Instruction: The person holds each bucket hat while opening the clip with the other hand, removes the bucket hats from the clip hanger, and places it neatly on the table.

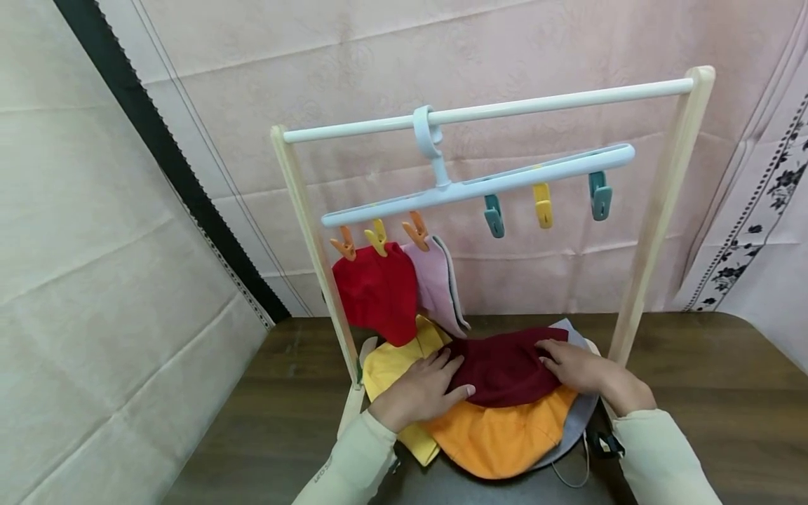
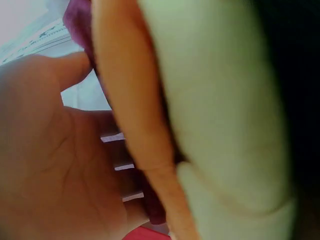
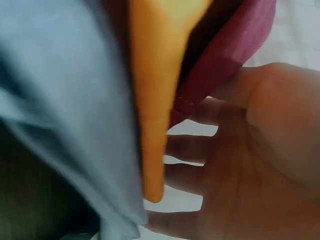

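**Inspector:** Report the hands.

**Assistant:** Both lie on the maroon cloth [image 1: 505, 368], topmost of a pile on the table [image 1: 726, 393]. The left hand [image 1: 421, 389] has its fingers nearly straight, pressing the cloth's left edge. The right hand [image 1: 577, 365] rests on the right edge, fingers bent slightly; whether they pinch the fabric, I cannot tell.

**Inspector:** How does the cloth lie?

**Assistant:** Between the two hands, long axis running from one hand to the other. Neither is nearer; each meets one end.

**Inspector:** Beneath it?

**Assistant:** An orange cloth [image 1: 499, 438], a yellow cloth [image 1: 391, 365] under the left palm, a grey cloth [image 1: 577, 421] under the right wrist.

**Inspector:** Beyond the fingertips?

**Assistant:** The clip hanger [image 1: 480, 186] hangs above and ahead. Its free pegs [image 1: 543, 205] sit over the right hand; a red cloth [image 1: 375, 291] and a pink cloth [image 1: 435, 280] hang above the left.
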The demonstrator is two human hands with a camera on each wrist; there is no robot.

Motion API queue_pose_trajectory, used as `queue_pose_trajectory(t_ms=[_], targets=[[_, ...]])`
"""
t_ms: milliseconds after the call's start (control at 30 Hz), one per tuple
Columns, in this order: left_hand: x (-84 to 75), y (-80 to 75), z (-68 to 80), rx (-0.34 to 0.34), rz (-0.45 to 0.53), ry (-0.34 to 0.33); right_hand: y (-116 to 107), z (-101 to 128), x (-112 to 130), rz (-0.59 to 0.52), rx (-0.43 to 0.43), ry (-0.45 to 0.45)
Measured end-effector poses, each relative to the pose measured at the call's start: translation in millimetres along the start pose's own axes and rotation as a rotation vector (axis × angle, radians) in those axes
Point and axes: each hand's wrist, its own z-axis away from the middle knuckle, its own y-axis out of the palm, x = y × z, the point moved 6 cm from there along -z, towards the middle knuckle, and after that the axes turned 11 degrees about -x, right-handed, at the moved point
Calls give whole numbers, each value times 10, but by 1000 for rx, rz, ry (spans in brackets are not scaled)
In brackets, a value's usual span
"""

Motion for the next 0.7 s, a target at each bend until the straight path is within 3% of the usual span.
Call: queue_pose_trajectory(t_ms=[233,400,567,700], targets=[[58,41,3,44,-61,8,8,-43,4,-12,1,-20],[89,76,24,58,-18,8,16,-43,-27,0,-33,-26],[135,-69,-12,-75,74,26,-52,-2,-5,109,-165,-38],[125,-374,-46,-224,157,14,-266,84,155,206,-348,-41]])
